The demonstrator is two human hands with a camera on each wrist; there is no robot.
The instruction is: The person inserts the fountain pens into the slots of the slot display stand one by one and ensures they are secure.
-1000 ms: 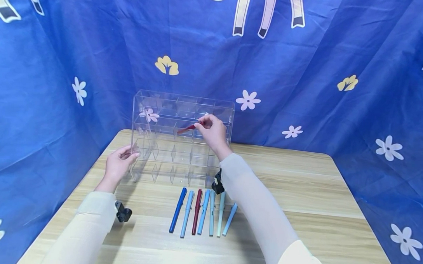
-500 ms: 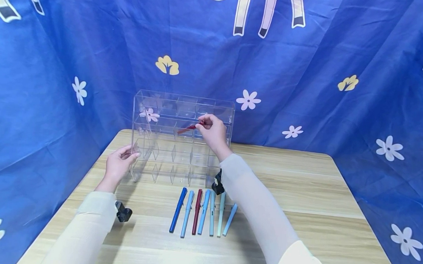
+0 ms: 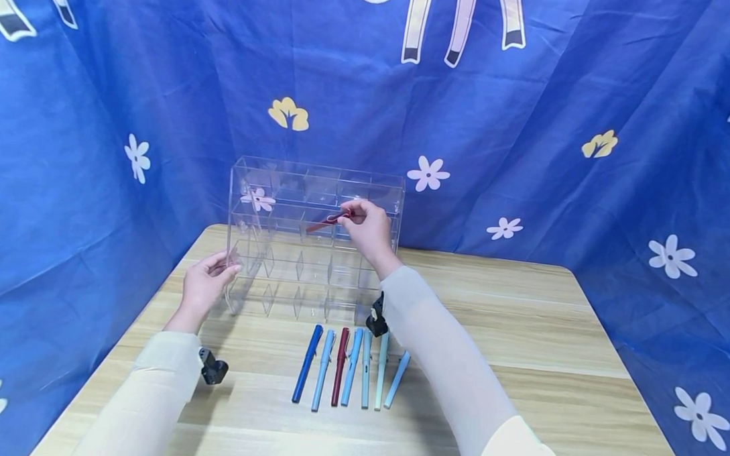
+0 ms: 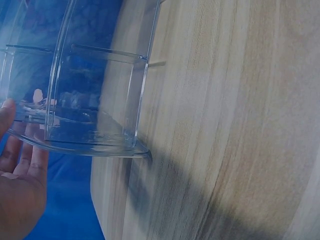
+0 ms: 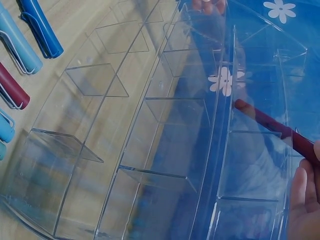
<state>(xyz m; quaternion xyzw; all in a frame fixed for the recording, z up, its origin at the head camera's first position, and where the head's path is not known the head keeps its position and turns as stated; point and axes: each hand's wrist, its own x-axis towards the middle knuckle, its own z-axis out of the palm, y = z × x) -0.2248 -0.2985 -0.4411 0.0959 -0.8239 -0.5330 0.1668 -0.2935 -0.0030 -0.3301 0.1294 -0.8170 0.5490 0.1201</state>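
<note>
In the head view a clear acrylic organizer (image 3: 316, 253) with rows of divided compartments stands upright at the back of the table. My left hand (image 3: 204, 286) grips its left side wall; the left wrist view shows the thumb (image 4: 7, 115) on one side and fingers (image 4: 31, 155) on the other. My right hand (image 3: 368, 227) pinches a dark red pen (image 3: 324, 222) by one end, up at the higher rows. The pen slants down to the left, and in the right wrist view its free end overlaps a compartment near a divider (image 5: 255, 132).
Several capped pens lie side by side before the organizer: a dark blue pen (image 3: 308, 363), another dark red pen (image 3: 339, 367), light blue ones (image 3: 352, 367) and a pale green one (image 3: 381, 376). Wooden tabletop (image 3: 489, 313) extends to the right. A patterned blue cloth (image 3: 495, 125) hangs behind.
</note>
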